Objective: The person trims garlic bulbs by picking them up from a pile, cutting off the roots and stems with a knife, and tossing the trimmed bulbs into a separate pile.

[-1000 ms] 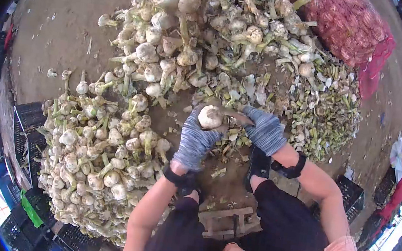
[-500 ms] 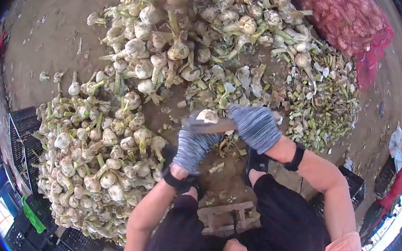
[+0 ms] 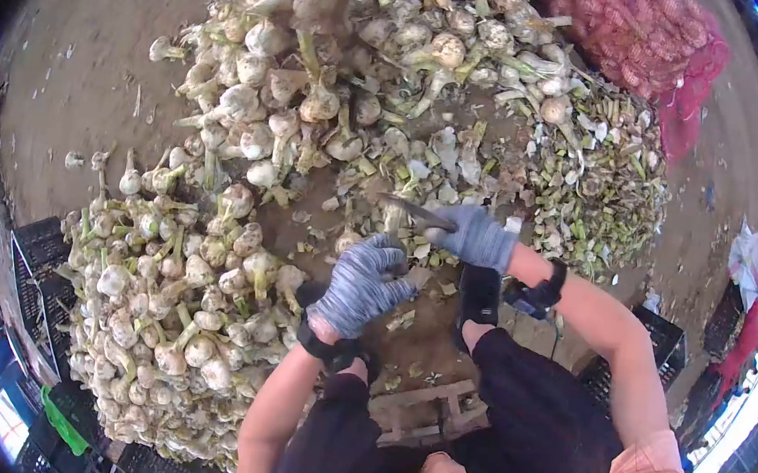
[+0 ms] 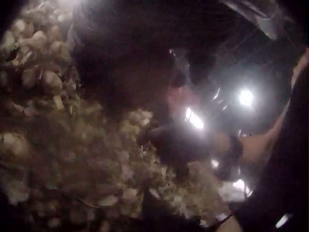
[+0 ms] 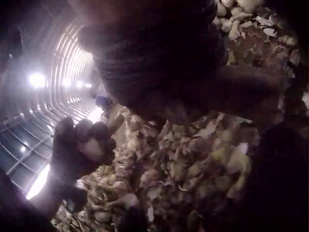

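In the head view my left hand (image 3: pixel 362 283), in a grey striped glove, is low between the knees with its fingers curled. The right wrist view shows that hand's fingers around a pale garlic bulb (image 5: pixel 94 149), mostly hidden from above. My right hand (image 3: pixel 475 238), gloved alike, grips a knife (image 3: pixel 419 211) whose dark blade points left over the scraps, apart from the left hand. A heap of trimmed-looking bulbs (image 3: pixel 175 307) lies to the left. Ahead is a larger pile of garlic with long stems (image 3: pixel 320 99).
Cut stems and peelings (image 3: pixel 600 187) spread over the ground at the right. A red mesh sack (image 3: pixel 635 41) full of garlic lies at the back right. Black crates (image 3: pixel 42 282) stand at the left, and a small wooden frame (image 3: pixel 424 415) lies between the legs.
The knife first lay beside the bulb, then crossed over it, and has now swung away to the right. My left hand has turned and drawn lower, its bulb no longer showing from above.
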`<action>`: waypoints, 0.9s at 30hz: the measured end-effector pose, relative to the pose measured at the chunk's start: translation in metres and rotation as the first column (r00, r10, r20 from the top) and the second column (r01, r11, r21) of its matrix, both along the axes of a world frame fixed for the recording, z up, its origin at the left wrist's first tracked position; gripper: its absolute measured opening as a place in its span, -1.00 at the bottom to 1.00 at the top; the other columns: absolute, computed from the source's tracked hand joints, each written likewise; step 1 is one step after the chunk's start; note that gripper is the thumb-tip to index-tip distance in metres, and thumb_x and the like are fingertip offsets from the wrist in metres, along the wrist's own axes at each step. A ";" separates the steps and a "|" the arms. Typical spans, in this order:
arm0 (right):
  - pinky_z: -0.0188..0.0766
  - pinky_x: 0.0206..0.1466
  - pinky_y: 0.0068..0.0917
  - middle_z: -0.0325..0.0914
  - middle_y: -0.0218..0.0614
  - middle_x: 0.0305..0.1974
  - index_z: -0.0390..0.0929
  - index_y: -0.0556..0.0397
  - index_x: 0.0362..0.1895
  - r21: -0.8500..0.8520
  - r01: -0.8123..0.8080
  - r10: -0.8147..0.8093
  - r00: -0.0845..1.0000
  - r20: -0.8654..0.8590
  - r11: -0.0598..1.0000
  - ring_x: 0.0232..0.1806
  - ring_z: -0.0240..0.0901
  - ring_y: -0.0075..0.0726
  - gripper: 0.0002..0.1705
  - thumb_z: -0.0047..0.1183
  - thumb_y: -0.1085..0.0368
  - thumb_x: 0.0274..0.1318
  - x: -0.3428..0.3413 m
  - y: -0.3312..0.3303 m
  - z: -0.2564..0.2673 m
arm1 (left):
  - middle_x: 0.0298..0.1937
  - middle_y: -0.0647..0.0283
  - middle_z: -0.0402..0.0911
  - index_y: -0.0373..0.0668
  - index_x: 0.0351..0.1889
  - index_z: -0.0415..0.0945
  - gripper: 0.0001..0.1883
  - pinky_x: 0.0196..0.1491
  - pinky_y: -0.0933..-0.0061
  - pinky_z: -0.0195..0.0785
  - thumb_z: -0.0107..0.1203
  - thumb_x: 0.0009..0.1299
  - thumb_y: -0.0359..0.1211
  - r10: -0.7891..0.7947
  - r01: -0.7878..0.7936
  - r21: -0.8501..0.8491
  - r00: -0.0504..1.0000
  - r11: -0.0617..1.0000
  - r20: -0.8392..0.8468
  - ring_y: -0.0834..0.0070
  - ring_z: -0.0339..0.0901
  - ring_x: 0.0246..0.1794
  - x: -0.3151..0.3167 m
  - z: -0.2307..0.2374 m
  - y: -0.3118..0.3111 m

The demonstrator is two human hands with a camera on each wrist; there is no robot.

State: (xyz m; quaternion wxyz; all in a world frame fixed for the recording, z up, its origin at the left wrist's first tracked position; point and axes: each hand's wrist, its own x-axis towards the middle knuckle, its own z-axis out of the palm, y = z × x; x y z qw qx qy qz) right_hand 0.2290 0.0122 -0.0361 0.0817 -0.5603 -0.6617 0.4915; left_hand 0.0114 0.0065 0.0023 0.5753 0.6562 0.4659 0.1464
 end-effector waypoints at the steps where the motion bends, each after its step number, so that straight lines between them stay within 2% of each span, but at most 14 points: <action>1: 0.36 -0.31 -0.22 0.48 -0.08 -0.47 0.50 0.02 -0.33 -0.001 0.005 -0.005 1.000 0.006 1.000 -0.42 0.45 -0.01 -0.68 0.00 0.05 -0.03 -0.008 0.007 0.006 | -0.34 0.18 0.51 -0.28 -0.43 0.52 -0.73 -0.24 0.43 0.32 0.29 0.03 -0.29 -0.074 0.073 0.048 0.997 0.996 -0.001 0.35 0.44 -0.36 0.001 -0.003 0.000; 5: 0.36 -0.33 -0.19 0.49 -0.01 -0.48 0.49 0.09 -0.32 -0.042 -0.014 0.014 1.000 -0.004 0.999 -0.42 0.45 0.04 -0.62 -0.01 0.02 -0.03 -0.004 0.002 -0.005 | -0.47 0.26 0.50 -0.27 -0.59 0.51 -0.81 -0.35 0.51 0.28 0.26 0.03 -0.35 0.102 -0.101 -0.018 0.953 0.995 0.285 0.47 0.42 -0.45 0.009 -0.002 0.001; 6: 0.36 -0.31 -0.19 0.49 0.00 -0.47 0.49 0.09 -0.30 -0.101 -0.005 0.013 0.997 0.079 0.995 -0.40 0.46 0.05 -0.61 0.00 0.02 -0.04 0.014 -0.016 -0.033 | -0.45 0.28 0.47 -0.28 -0.52 0.51 -0.85 -0.39 0.49 0.24 0.24 0.06 -0.40 0.179 -0.122 -0.191 0.932 0.974 0.315 0.47 0.36 -0.50 0.007 0.004 0.001; 11: 0.39 -0.23 -0.21 0.52 0.00 -0.39 0.50 0.06 -0.26 -0.166 0.045 0.001 0.963 0.270 0.985 -0.31 0.47 0.07 -0.60 0.02 0.02 -0.07 0.058 -0.027 -0.044 | -0.47 0.28 0.47 -0.29 -0.57 0.50 -0.86 -0.38 0.55 0.25 0.22 0.08 -0.42 0.180 -0.145 -0.139 0.941 0.980 0.287 0.51 0.38 -0.47 -0.008 0.017 0.008; 13: 0.40 -0.20 -0.23 0.52 -0.01 -0.33 0.50 0.04 -0.23 0.020 0.068 -0.070 0.960 0.272 0.998 -0.27 0.47 0.06 -0.60 0.04 0.02 -0.08 0.055 -0.003 -0.028 | -0.48 0.26 0.47 -0.30 -0.57 0.50 -0.85 -0.39 0.57 0.25 0.22 0.08 -0.41 0.254 -0.258 0.065 0.965 0.964 0.069 0.52 0.39 -0.49 -0.024 0.040 0.004; 15: 0.39 -0.17 -0.22 0.53 -0.03 -0.33 0.48 0.06 -0.16 0.128 0.256 -0.276 0.945 0.175 0.958 -0.25 0.48 0.06 -0.59 0.05 0.06 -0.06 0.051 0.031 -0.017 | -0.46 0.22 0.46 -0.31 -0.57 0.49 -0.84 -0.40 0.57 0.25 0.22 0.08 -0.42 0.363 -0.339 0.148 0.913 0.929 -0.185 0.51 0.37 -0.51 -0.057 0.064 -0.003; 16: 0.39 -0.16 -0.23 0.53 -0.02 -0.31 0.48 0.07 -0.15 0.195 0.377 -0.395 0.916 0.062 0.905 -0.23 0.48 0.05 -0.59 0.05 0.09 -0.04 0.049 0.047 -0.013 | -0.44 0.24 0.47 -0.33 -0.61 0.47 -0.83 -0.41 0.56 0.25 0.21 0.08 -0.43 0.421 -0.402 0.129 0.837 0.906 -0.350 0.53 0.36 -0.52 -0.081 0.077 -0.008; 17: 0.39 -0.13 -0.25 0.52 -0.03 -0.24 0.47 0.07 -0.12 0.316 0.427 -0.465 0.884 0.055 0.848 -0.18 0.46 0.03 -0.60 0.05 0.11 -0.03 0.049 0.066 -0.015 | -0.43 0.27 0.48 -0.32 -0.66 0.46 -0.83 -0.42 0.59 0.24 0.20 0.08 -0.47 0.595 -0.496 0.329 0.680 0.803 -0.429 0.56 0.35 -0.53 -0.098 0.089 -0.019; 18: 0.38 -0.10 -0.26 0.50 -0.04 -0.17 0.45 0.06 -0.09 0.430 0.465 -0.530 0.847 0.039 0.774 -0.13 0.44 0.01 -0.59 0.05 0.13 -0.02 0.049 0.085 -0.016 | -0.39 0.26 0.51 -0.31 -0.55 0.48 -0.90 -0.37 0.61 0.27 0.21 0.06 -0.53 0.541 -0.361 0.416 0.678 0.835 -0.498 0.57 0.38 -0.48 -0.144 0.092 -0.030; 19: 0.38 -0.10 -0.26 0.50 -0.04 -0.17 0.45 0.06 -0.09 0.434 0.468 -0.533 0.845 0.034 0.770 -0.13 0.44 0.01 -0.59 0.05 0.13 -0.02 0.047 0.101 -0.012 | -0.25 0.19 0.54 -0.30 -0.36 0.48 -0.79 -0.21 0.61 0.34 0.23 0.03 -0.58 0.712 -0.720 0.216 0.508 0.660 -0.485 0.52 0.45 -0.29 -0.170 0.107 -0.039; 21: 0.37 -0.05 -0.28 0.39 -0.07 0.02 0.37 0.01 0.03 0.578 0.407 -0.586 0.795 0.156 0.707 -0.02 0.37 -0.02 -0.52 0.06 0.20 -0.04 0.043 0.128 0.001 | -0.11 0.15 0.52 -0.23 -0.13 0.45 -0.60 -0.03 0.53 0.34 0.25 0.02 -0.56 0.429 -0.410 0.374 0.049 0.832 -0.902 0.47 0.44 -0.07 -0.238 0.133 -0.062; 23: 0.37 -0.06 -0.26 0.34 -0.08 0.07 0.31 -0.01 0.09 0.644 0.278 -0.502 0.843 0.192 0.713 0.00 0.36 -0.02 -0.46 0.05 0.20 -0.05 0.041 0.150 -0.002 | 0.11 0.04 0.36 -0.21 0.17 0.25 -0.41 0.12 0.37 0.21 0.18 0.15 -0.44 0.433 -0.109 0.453 -0.170 0.885 -0.885 0.20 0.36 0.06 -0.330 0.137 -0.112; 24: 0.38 -0.06 -0.24 0.28 -0.09 0.13 0.25 -0.04 0.14 0.696 0.141 -0.413 0.879 0.239 0.704 0.02 0.35 -0.03 -0.41 0.05 0.21 -0.06 0.039 0.158 -0.006 | 0.11 0.04 0.36 -0.21 0.17 0.25 -0.41 0.12 0.37 0.21 0.18 0.15 -0.44 0.437 -0.107 0.458 -0.174 0.883 -0.883 0.20 0.36 0.06 -0.330 0.136 -0.111; 27: 0.39 -0.06 -0.20 0.22 -0.07 0.17 0.21 -0.06 0.17 0.657 -0.058 -0.304 0.853 0.423 0.752 0.05 0.33 -0.02 -0.38 0.02 0.22 -0.06 0.033 0.168 -0.015 | 0.16 0.08 0.33 -0.18 0.23 0.18 -0.35 0.19 0.40 0.13 0.18 0.14 -0.48 0.629 -0.286 0.566 0.231 0.773 -0.742 0.26 0.30 0.14 -0.288 0.130 -0.097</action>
